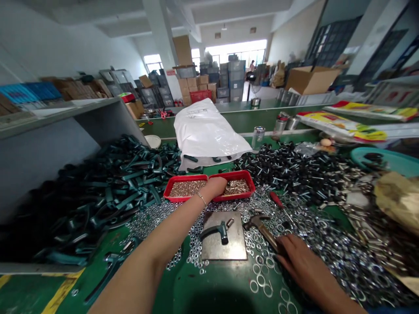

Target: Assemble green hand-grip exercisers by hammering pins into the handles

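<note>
Left forearm [147,261] nearest, I see the left hand [216,186] in the right tray [251,189]; what it grasps I cannot tell. The right hand [294,252] is curled on the hammer [267,235]. Left of that, the lever [223,230] lies roughly left-right on a plate [222,252]; green desk [173,283], boxes [193,83] far.

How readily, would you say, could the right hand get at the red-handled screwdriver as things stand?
Probably yes: the screwdriver lies ahead of the right hand with nothing covering its red handle, though that hand appears to hold the hammer and would likely have to let go first.
</note>
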Action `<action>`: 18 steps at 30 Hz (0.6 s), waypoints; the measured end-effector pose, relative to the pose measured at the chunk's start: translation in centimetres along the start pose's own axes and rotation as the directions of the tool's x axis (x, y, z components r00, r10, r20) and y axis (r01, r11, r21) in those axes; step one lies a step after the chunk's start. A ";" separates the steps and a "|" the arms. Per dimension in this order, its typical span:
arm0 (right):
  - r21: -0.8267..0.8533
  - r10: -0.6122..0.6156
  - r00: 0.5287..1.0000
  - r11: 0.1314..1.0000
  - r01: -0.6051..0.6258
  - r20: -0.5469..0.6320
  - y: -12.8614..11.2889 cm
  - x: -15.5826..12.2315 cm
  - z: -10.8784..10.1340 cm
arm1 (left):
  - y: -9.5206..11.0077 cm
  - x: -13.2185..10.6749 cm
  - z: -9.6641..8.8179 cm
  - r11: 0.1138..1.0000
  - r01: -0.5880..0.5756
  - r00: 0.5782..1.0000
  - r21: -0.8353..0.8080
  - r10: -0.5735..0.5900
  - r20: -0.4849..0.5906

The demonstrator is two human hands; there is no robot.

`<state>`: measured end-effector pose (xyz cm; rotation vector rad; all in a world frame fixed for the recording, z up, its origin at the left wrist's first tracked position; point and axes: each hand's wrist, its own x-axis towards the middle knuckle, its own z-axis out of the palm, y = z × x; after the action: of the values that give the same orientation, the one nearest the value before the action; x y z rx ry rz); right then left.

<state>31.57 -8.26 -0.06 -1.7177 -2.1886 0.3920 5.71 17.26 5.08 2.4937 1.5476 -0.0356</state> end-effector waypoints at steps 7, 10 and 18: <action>0.206 0.137 0.964 0.961 -0.185 0.227 -0.1 3.4 -1.7 | 0.4 -2.7 -0.5 0.986 0.006 0.963 -0.169 -0.051 -0.265; 0.379 0.172 0.909 0.867 -0.323 0.380 0.5 5.1 -2.9 | 0.6 -6.0 0.2 0.959 -0.049 0.948 -0.279 -0.044 -0.317; 0.418 0.147 0.890 0.841 -0.343 0.432 1.5 5.7 -2.0 | -0.5 -14.8 4.3 0.995 -0.050 0.991 -0.082 0.040 -0.127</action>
<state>32.56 -2.38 1.65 -1.7310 -1.8540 1.3327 -1.02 3.65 2.72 2.5059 1.5045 0.1928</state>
